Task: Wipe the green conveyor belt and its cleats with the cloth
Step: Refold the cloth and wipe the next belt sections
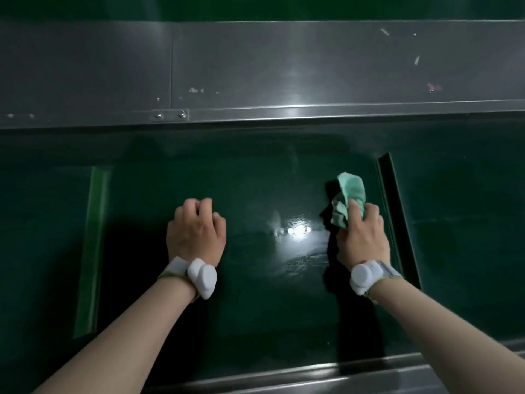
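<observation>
My right hand grips the bunched light-green cloth, its free end sticking out toward the far side over the green conveyor belt. The cloth sits just left of the dark cleat on the right. My left hand is near the middle of the belt with fingers curled and holding nothing; I cannot tell if the knuckles touch the surface. A 2nd, lighter green cleat runs along the left. A wet shine lies between my hands. A grey metal side rail spans the far side
</observation>
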`<state>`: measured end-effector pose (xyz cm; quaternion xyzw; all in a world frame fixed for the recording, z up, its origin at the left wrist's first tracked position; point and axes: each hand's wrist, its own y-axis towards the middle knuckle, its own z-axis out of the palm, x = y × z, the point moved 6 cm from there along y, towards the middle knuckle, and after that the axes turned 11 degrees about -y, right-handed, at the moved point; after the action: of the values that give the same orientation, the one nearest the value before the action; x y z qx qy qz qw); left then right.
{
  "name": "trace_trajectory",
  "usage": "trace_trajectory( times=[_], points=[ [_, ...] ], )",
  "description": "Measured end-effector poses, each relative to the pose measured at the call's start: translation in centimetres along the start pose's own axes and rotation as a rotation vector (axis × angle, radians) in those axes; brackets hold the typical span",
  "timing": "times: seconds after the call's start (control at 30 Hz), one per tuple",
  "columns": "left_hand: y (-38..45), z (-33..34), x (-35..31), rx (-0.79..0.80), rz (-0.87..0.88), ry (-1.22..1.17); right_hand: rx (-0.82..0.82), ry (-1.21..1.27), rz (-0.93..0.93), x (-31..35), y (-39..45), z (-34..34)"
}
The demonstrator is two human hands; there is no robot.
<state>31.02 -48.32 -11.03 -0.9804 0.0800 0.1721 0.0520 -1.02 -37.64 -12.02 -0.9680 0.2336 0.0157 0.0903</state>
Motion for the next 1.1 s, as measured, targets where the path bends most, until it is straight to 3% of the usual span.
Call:
trace_trajectory(
  times=[0.13,0.2,0.3,0.37,0.53,0.63,0.77,0.97,1.1],
  points=[
    [3.6,-0.4,0.7,0.001,0.033,0.017,-0.075,0.005,0.043,0.6,5.1,-1.0],
    [4.7,-0.4,1.3,0.025,0.045,0.008,-0.094,0.023,0.150,1.1,9.0,-1.5],
    [5.2,-1.2,2.6,-0.047,0.054,-0.140,-0.061,0.096,0.359,3.4,13.1,-1.8],
    [4.7,-1.6,3.4,-0.105,0.085,-0.263,-0.048,0.088,0.358,7.5,13.3,-2.0],
    [2.3,-1.3,5.6,-0.129,0.137,-0.269,-0.070,0.115,-0.183,25.8,6.3,-1.7],
    [0.6,-0.7,6.8,-0.091,0.124,-0.203,-0.024,0.129,-0.442,30.4,2.9,-1.5],
    [-0.9,0.2,7.7,-0.027,0.180,-0.104,-0.045,0.106,-0.451,24.3,4.7,-1.6],
    [-0.9,0.1,7.8,0.010,0.173,-0.101,-0.097,0.046,0.180,4.2,9.2,-2.3],
    [0.2,-1.9,8.7,-0.011,0.170,-0.205,-0.062,0.038,0.339,4.1,10.3,-2.6]
  ],
)
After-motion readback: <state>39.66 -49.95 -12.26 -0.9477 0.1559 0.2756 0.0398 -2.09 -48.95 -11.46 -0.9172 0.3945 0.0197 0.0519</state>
